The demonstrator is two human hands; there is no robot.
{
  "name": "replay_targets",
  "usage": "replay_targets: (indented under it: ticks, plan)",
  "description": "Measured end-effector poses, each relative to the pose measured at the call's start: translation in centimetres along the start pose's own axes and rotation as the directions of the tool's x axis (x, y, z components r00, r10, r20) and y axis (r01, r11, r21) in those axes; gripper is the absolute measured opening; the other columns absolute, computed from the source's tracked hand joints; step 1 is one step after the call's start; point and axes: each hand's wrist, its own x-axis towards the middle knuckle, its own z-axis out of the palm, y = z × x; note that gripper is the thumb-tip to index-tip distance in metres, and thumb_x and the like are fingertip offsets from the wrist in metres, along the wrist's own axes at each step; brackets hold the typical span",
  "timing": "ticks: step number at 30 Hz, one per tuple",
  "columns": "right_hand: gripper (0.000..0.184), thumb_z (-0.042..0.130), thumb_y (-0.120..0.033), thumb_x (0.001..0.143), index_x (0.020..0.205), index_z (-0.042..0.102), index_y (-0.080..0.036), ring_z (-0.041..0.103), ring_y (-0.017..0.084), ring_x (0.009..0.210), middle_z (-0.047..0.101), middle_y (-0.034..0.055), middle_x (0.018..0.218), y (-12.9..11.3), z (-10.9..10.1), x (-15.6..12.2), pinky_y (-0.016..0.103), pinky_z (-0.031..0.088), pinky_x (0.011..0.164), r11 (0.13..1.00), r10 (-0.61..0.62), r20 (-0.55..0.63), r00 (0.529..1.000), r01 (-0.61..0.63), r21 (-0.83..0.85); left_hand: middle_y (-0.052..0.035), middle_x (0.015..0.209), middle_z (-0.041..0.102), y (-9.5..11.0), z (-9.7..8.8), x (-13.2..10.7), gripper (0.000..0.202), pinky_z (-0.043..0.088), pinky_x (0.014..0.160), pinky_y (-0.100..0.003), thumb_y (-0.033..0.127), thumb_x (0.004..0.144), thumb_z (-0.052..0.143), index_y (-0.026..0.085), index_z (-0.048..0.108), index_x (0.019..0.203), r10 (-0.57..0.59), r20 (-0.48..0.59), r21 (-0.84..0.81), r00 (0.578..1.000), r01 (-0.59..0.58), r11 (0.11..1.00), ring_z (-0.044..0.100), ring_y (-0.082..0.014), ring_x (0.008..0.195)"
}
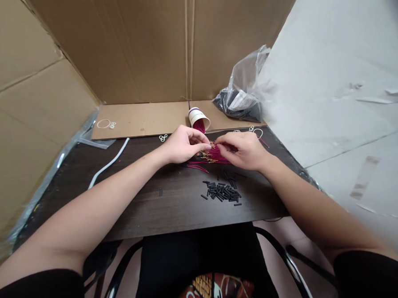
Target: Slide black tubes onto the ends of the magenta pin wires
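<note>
— Where are the hands?
— Both meet at the middle of the dark table (162, 208), toward its far edge. The left hand (183, 144) has its fingers curled, with thumb and forefinger pinched on the gold-tipped ends of the red wires (214, 157). The right hand (244, 149) pinches the same bundle from the right.
— And the wires themselves?
— They lie flat on the table between and under the two hands, and a few strands fan out to the near left.
— What's around them?
— Just near of the right hand is a heap of short black tubes (223, 192) (some lie loose at its edges). Just beyond the hands a paper cup (198, 117) lies tipped on its side, with more red strands in its mouth. At the far right is a clear plastic bag (244, 91) of dark pieces. To the left a white strip (109, 163) curves over the table, and white rings (103, 123) rest on the cardboard sheet (144, 120) at the far left
</note>
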Motion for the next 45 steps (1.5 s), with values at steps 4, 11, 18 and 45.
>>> replay_targets:
  ticks: [4, 11, 18, 45]
  plan:
    - [0.016, 0.058, -0.017, 0.109, 0.110, 0.074, -0.019, 0.069, 0.015, 0.073, 0.080, 0.0049, 0.091, -0.3, 0.4, 0.1, 0.029, 0.052, 0.067, 0.999, -0.046, 0.001, 0.999, 0.046, 0.027, -0.0105, 0.081, 0.080, 0.1, 0.1, -0.2, 0.019, 0.055, 0.063, -0.029, 0.030, 0.088, 0.087, 0.014, 0.084, 0.097, -0.011, 0.003, 0.007, 1.000, 0.010, 1.000, 0.069, -0.0147, 0.064]
    - [0.014, 0.060, -0.017, 0.108, 0.108, 0.074, -0.018, 0.070, 0.015, 0.073, 0.081, 0.0049, 0.091, -0.3, 0.3, 0.2, 0.029, 0.054, 0.069, 0.998, -0.027, -0.027, 0.999, 0.029, 0.061, -0.0109, 0.083, 0.080, 0.2, 0.0, -0.1, 0.019, 0.056, 0.064, -0.030, 0.031, 0.089, 0.087, 0.013, 0.083, 0.096, 0.006, 0.019, -0.003, 1.000, -0.006, 1.000, 0.069, -0.0150, 0.064]
    - [0.017, 0.059, -0.024, 0.108, 0.105, 0.075, -0.020, 0.066, 0.015, 0.068, 0.081, 0.0056, 0.091, -0.4, 0.1, 0.1, 0.031, 0.052, 0.068, 0.997, 0.064, 0.026, 0.998, -0.065, 0.039, -0.0120, 0.083, 0.080, 0.2, 0.0, -0.1, 0.022, 0.057, 0.065, -0.032, 0.032, 0.088, 0.088, 0.013, 0.082, 0.097, 0.024, 0.020, -0.013, 1.000, -0.024, 1.000, 0.070, -0.0168, 0.067]
    - [0.008, 0.070, -0.017, 0.100, 0.095, 0.073, -0.022, 0.062, 0.029, 0.105, 0.070, 0.0108, 0.108, -3.5, 3.6, 0.9, 0.049, 0.054, 0.095, 0.973, 0.085, 0.053, 0.995, -0.094, 0.210, -0.0086, 0.082, 0.077, -3.4, -1.5, 1.6, 0.020, 0.052, 0.070, -0.031, 0.033, 0.093, 0.077, 0.013, 0.078, 0.093, 0.102, -0.263, 0.140, 0.959, -0.066, 0.988, 0.064, -0.0157, 0.072]
